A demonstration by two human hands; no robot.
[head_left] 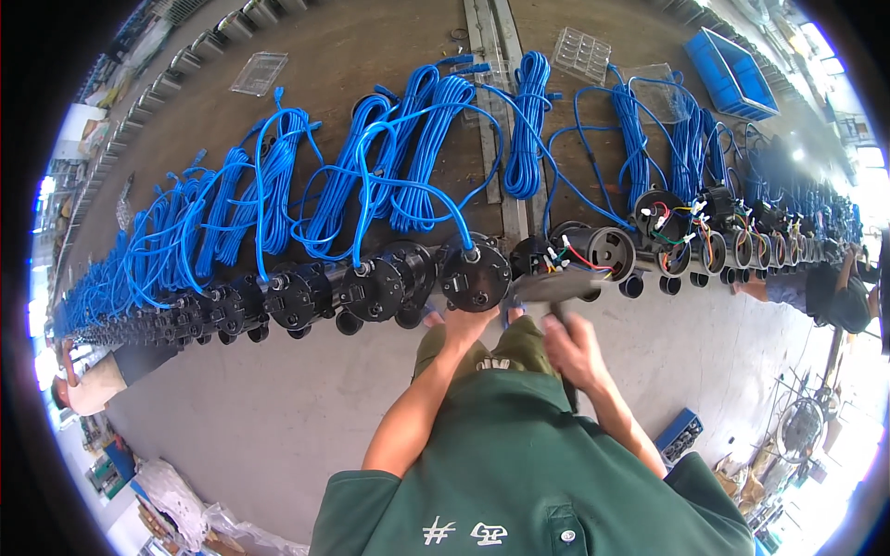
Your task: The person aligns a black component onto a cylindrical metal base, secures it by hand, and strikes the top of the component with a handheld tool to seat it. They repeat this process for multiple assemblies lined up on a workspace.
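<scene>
My left hand (470, 326) holds a black cylindrical housing (476, 274) from below; its fingers are partly hidden. A blue cable runs out of the round end cap. My right hand (574, 349) is closed around the handle of a mallet. The mallet's broad grey head (559, 285) is smeared by motion, just right of the held housing. Beyond the head, an uncapped black housing (612, 252) shows red, white and green wires. To the left stands another capped housing (373, 291) with its own blue cable.
Bundled blue cables (529, 130) lie on the brown worktop (389, 37), along the row of housings. Farther back are a blue crate (732, 74) and clear plastic trays (581, 56). One person (93, 382) is at the far left, another (834, 292) at the far right. A blue bin (680, 434) is on the floor.
</scene>
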